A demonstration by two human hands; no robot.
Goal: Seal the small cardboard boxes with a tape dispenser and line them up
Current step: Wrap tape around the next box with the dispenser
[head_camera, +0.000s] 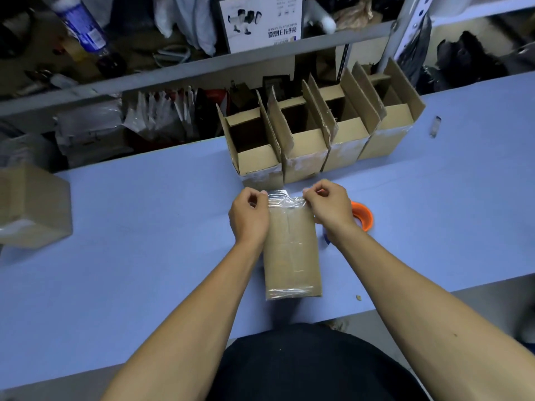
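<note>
Both your hands — left hand, right hand — pinch the tape at the box's far end; its long axis runs straight away from you.

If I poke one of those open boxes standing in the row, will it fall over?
Probably easily. The open boxes stand tall and narrow on the table, and the one whose inside shows looks empty, so likely light. Pressed side by side, they may steady each other sideways. The raised flaps would likely bend.

Bench: I see a pale blue worktop running across mid frame;
Shelving: grey metal shelf along the top, perforated upright at upper right, cluttered with bags;
Light: dim, bluish
</note>
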